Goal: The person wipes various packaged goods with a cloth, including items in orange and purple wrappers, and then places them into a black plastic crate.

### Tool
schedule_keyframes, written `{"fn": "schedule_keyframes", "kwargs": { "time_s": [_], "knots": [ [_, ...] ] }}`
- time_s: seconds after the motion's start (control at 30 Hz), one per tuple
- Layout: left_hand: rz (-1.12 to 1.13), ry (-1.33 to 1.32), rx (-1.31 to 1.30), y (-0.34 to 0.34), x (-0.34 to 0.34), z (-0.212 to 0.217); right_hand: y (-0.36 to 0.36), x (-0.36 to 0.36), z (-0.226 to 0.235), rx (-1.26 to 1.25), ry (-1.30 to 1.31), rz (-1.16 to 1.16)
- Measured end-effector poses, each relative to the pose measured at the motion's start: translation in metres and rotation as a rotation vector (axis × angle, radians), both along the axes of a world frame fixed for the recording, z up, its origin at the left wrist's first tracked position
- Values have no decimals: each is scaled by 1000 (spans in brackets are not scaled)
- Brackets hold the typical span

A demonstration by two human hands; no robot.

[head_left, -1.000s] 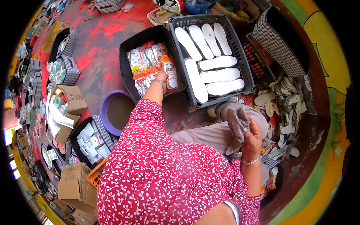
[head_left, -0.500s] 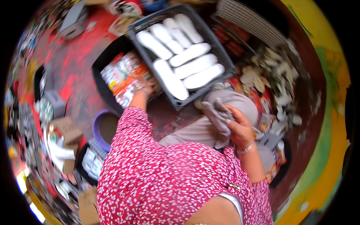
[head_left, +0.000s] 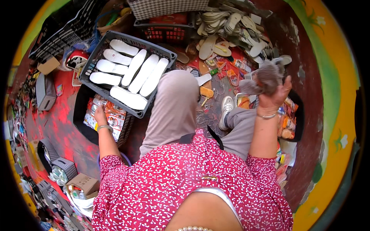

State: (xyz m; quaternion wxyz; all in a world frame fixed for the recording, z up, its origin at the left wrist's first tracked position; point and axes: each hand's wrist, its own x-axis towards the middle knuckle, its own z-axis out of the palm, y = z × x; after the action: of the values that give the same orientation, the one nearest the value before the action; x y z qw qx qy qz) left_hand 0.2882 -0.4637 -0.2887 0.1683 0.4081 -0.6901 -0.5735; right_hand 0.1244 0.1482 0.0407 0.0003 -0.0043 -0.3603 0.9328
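Note:
My left hand (head_left: 100, 114) reaches down to the orange, white and red plastic packets (head_left: 113, 119) in a black bin (head_left: 80, 116). Its fingers are too small and partly hidden to show whether they grip one. Out to the right, my right hand (head_left: 274, 98) is raised with a crumpled grey-brown cloth (head_left: 266, 77) in its fingers, smeared by motion. Beneath that hand is another bin of packets (head_left: 287, 117). A dark plastic crate (head_left: 154, 49) holding several white insoles (head_left: 134, 68) rests partly over the left bin, beside my bent knee.
Piles of loose soles (head_left: 216, 23) and scraps lie at the far right by the wall (head_left: 296, 46). A checkered box (head_left: 165, 7) and a stack of black crates (head_left: 63, 34) stand at the back. Cardboard boxes (head_left: 83, 184) and a checkered basket (head_left: 65, 166) sit at the left.
My view has turned toward the right. The right hand has swung out and away from my lap with the cloth. The left hand is still at the packets.

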Motion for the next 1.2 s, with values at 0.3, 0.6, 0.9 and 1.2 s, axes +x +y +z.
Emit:
{"fn": "schedule_keyframes", "kwargs": {
  "time_s": [0.3, 0.6, 0.9, 1.2],
  "knots": [
    [-472, 596, -642, 180, -188, 225, 77, -17, -25, -75, -362, -385],
    [-1621, -128, -779, 468, -365, 206, 90, -19, -13, -60, -337, -346],
    [-1493, -630, -709, 530, -306, -72, 112, -21, -18, -31, -319, -328],
    [-1434, -587, -889, 514, -271, -83, 119, -17, -23, -92, -388, -263]
  ]
}}
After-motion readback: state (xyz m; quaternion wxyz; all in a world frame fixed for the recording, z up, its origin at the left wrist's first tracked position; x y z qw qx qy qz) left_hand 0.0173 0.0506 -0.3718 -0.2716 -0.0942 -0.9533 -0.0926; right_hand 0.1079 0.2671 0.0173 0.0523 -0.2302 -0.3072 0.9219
